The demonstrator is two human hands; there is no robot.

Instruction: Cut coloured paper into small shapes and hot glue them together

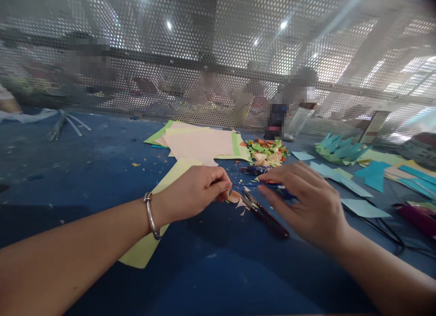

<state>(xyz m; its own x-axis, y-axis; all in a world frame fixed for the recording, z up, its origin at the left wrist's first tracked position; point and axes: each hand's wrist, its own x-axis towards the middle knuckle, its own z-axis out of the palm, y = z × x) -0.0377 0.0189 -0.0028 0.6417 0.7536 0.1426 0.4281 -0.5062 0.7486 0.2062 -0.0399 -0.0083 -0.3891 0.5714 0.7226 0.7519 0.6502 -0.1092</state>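
So the left hand [194,191] has its fingertips pinched together, looks like on a tiny peach paper bit [227,194], mid-table, just left of the scissors [272,223]. Most of it is tucked behind the fingers, so don't quote me on its shape. The right hand [306,202] has its thumb and fingers spread around a thin blue stick [250,185]; can't tell if it's gripping that or just hovering.

My take on doing this well: go light on the pinch, because paper that small probably creases easily, and line the stick up with the fingertips before any pressure goes on. I'd slide the scissors nearer first, since the blades point right into the space between the 2 hands.

Roomwise, the middle is tight. The dark blue pen [254,170] and the scrap pile [267,150] sit just beyond the right fingertips, and the perforated metal screen [190,89] walls off the far side. The yellow paper strip [139,254] runs under the left forearm, so the silver bangle [150,211] could drag it. Right side's crowded with light blue sheets [364,208]. More elbow room left and near on the blue table [204,279].
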